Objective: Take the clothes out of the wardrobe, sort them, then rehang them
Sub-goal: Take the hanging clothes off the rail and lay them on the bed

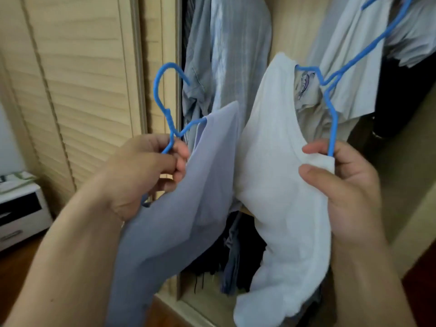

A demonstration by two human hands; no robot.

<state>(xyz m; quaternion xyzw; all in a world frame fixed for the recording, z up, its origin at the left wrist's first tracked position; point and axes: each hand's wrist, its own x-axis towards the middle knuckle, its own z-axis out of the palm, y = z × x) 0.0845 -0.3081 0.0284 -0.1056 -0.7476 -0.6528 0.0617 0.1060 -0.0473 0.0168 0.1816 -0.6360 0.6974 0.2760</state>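
Both hands grip blue wire hangers, left hand (151, 166) carrying a lavender shirt (188, 197), right hand (344, 182) a white T-shirt (278, 185), seemingly for sorting.

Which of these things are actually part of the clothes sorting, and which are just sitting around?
Part of the job:
- left hand gripping a blue hanger with a lilac garment
- right hand holding a second blue hanger and a white garment
- shirts hanging in the wardrobe

Just there:
- louvred door
- white drawer unit
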